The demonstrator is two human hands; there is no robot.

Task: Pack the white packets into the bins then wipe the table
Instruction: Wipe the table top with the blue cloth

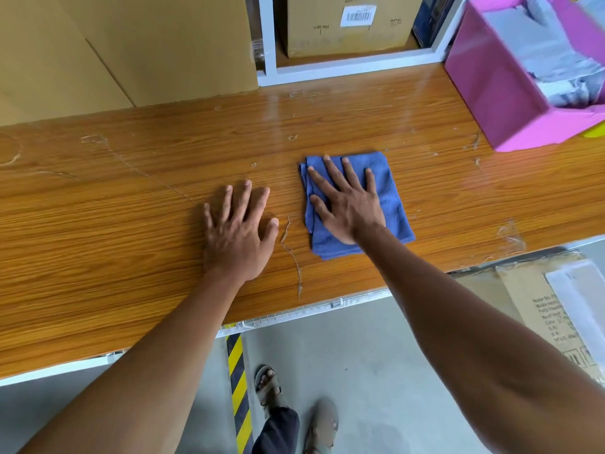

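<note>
A folded blue cloth (391, 191) lies on the wooden table (114, 208) right of centre. My right hand (347, 204) presses flat on the cloth with fingers spread. My left hand (239, 231) rests flat on the bare wood just left of the cloth, fingers apart, holding nothing. A pink bin (501, 90) at the table's far right holds several white packets (553, 50). No loose packets show on the table top.
Large cardboard boxes (124, 47) stand along the back left. A white shelf frame (343, 68) with another box (350, 24) is behind the middle. Below the front edge, a box (537, 309) sits at the right, and yellow-black floor tape (239, 388) runs past my feet.
</note>
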